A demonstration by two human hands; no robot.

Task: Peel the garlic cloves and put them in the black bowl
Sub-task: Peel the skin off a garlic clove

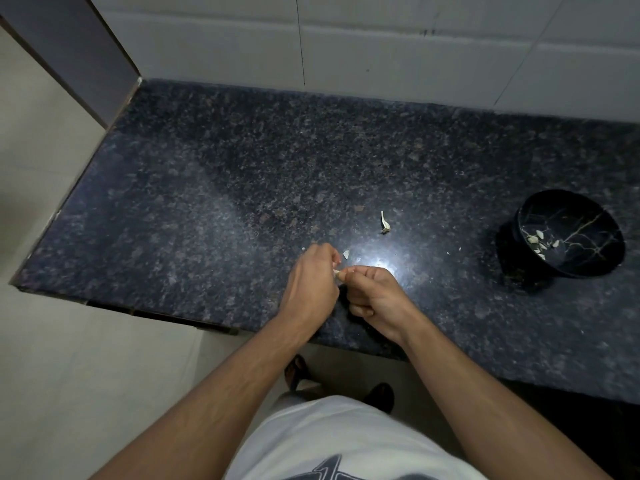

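Bowl: a black bowl with thin gold veins stands on the right part of the counter, well apart from the hands, and looks tilted so its opening faces the viewer.
Bowl contents: several small pale peeled garlic cloves lie scattered on the inner wall and bottom of the bowl.
Counter: a dark speckled stone counter runs from a wall corner on the left to the right edge of the view, with pale wall tiles behind it.
Left hand: the left hand hovers just above the front part of the counter, fingers curled in, fingertips meeting the right hand's.
Right hand: the right hand sits just beside the left, fingers curled into a loose fist, thumb and forefinger pointing toward the left hand.
Garlic clove: a small pale garlic clove is pinched between the fingertips of both hands, mostly hidden; how much skin remains on it I cannot tell.
Grip: both hands are narrowly closed around that one clove, with no gap visible between the two sets of fingertips.
Scraps: a pale garlic stem lies on the counter beyond the hands, and small white flakes of skin lie near the fingertips.
Person: bare forearms reach in from below, above a white shirt, with sandalled feet on a pale tiled floor.
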